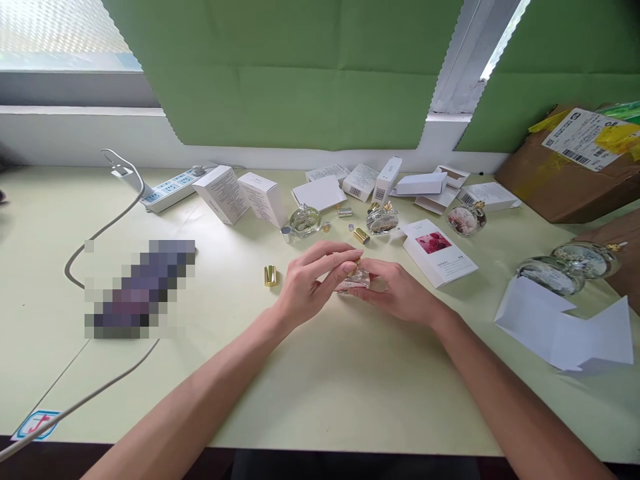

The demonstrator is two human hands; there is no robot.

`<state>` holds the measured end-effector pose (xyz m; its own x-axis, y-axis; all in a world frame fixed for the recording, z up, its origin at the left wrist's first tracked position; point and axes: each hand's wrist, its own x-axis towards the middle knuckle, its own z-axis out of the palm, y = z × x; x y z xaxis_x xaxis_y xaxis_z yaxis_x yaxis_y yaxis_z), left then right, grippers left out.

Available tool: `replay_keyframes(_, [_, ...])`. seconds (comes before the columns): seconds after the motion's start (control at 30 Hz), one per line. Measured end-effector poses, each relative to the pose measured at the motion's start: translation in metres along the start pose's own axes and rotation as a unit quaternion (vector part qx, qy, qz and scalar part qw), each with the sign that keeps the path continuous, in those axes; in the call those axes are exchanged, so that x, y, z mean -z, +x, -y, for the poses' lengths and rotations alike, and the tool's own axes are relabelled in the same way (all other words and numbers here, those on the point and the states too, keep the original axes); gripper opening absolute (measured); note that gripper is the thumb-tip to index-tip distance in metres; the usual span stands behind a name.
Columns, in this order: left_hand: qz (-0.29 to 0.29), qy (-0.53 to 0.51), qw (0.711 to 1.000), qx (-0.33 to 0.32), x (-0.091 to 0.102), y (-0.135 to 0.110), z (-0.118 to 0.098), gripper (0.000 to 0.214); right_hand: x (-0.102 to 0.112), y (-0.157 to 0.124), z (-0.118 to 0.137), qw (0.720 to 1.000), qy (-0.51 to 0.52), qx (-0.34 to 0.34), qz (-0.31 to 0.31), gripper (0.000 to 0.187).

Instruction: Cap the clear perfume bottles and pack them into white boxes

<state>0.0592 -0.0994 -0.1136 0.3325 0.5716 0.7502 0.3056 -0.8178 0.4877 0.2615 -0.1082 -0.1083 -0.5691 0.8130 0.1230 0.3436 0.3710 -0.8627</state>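
Behind the pale desk (350, 393) hangs a green blind (310, 73); at the desk's middle a small glass bottle (357, 284) is between both hands, the right hand (397, 291) with its grip closed on the bottle's side, apparently to steady it, and the left hand (311, 275) with a narrow grip about its gold top. White boxes (220, 195) line the rear edge, presumably to keep them out of the way; a gold cap (271, 276) is near the left hand, and daylight shows through the window (65, 33).

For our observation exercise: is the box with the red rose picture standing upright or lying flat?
Lying flat: the box rests on the table, its broad printed face turned upward.
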Motion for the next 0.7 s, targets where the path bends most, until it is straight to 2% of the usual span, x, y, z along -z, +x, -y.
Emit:
replay_keyframes(0.13, [0.03,0.008,0.999,-0.04,0.001,0.0,0.007,0.038,0.004,-0.001,-0.004,1.0,0.018,-0.008,-0.002,0.028])
replay_keyframes(0.27, [0.083,0.015,0.996,-0.038,0.0,-0.001,0.014,0.059,0.008,0.0,-0.006,0.999,0.029,-0.007,-0.012,0.027])
replay_keyframes(0.7, [0.082,0.015,0.995,-0.054,-0.002,0.0,0.017,0.048,0.007,0.0,-0.007,0.999,0.047,-0.012,-0.007,0.027])
